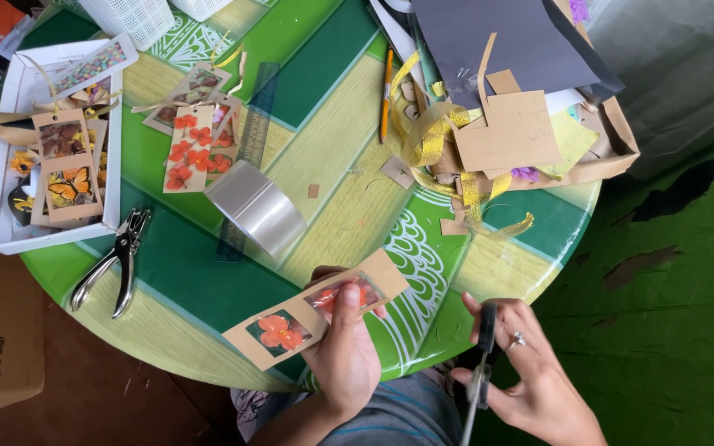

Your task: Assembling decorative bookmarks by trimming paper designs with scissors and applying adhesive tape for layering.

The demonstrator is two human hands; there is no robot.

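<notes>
My left hand (345,351) sits at six o'clock, fingers clamped on a brown card bookmark (316,310) with two windows of orange pressed flowers; the strip lies slantwise, thumb over its upper window. My right hand (530,376), at five o'clock, is closed round the handles of black scissors (481,363); blades point down toward my lap, apart from the card.

Step in hand, as I judge it: trimming the bookmark. Next move calls for turning the blades up to the card's edge and holding the strip steady.

Further out, at nine o'clock, a metal hole punch (117,260) lies on the green patterned table (324,74). Toward centre, a roll of clear tape (258,208) touches a dark ruler (245,161). Beside it, a finished flower bookmark (192,149). At ten o'clock, a white tray (2,165) holds more cards. At twelve, an orange pencil (387,95). At one o'clock, a cardboard box (621,132) of paper scraps and gold ribbon (427,132).
</notes>
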